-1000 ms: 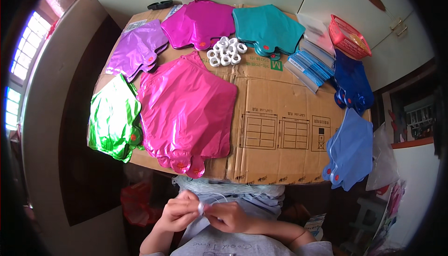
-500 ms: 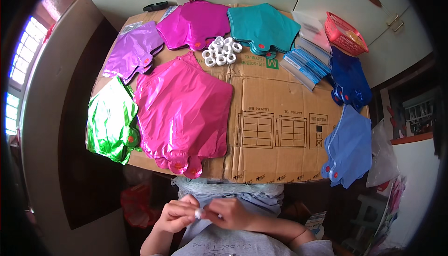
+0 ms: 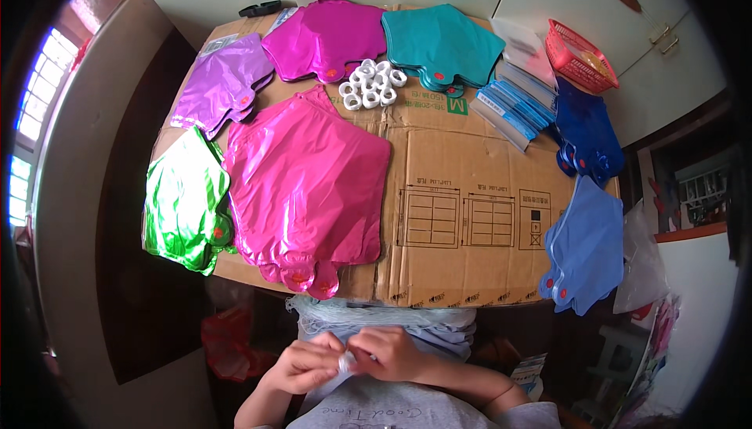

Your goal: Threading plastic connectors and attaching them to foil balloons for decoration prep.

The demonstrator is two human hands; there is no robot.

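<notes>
In front of my chest, below the table edge, my left hand (image 3: 309, 365) and my right hand (image 3: 388, 353) are brought together. A small white roll (image 3: 346, 362) is pinched between their fingertips, partly covered by them. It resembles the white ring-shaped rolls (image 3: 371, 84) heaped on the cardboard. My right fingers curl inward, with a white bit showing among them. Closest on the cardboard lies a stack of large pink foil balloons (image 3: 313, 178), flat, their rounded tabs toward me.
Cardboard (image 3: 470, 272) covers the table. Flat foil balloons ring it: green (image 3: 184, 202), lilac (image 3: 223, 84), purple (image 3: 325, 41), teal (image 3: 442, 41), dark blue (image 3: 591, 131) and light blue (image 3: 586, 245). Blue-and-silver packets (image 3: 513, 108) lie by a red basket (image 3: 580, 57).
My hands have shifted slightly right with the white roll, which shows more between the fingertips. My right hand has risen a little. The things on the cardboard have stayed put.
</notes>
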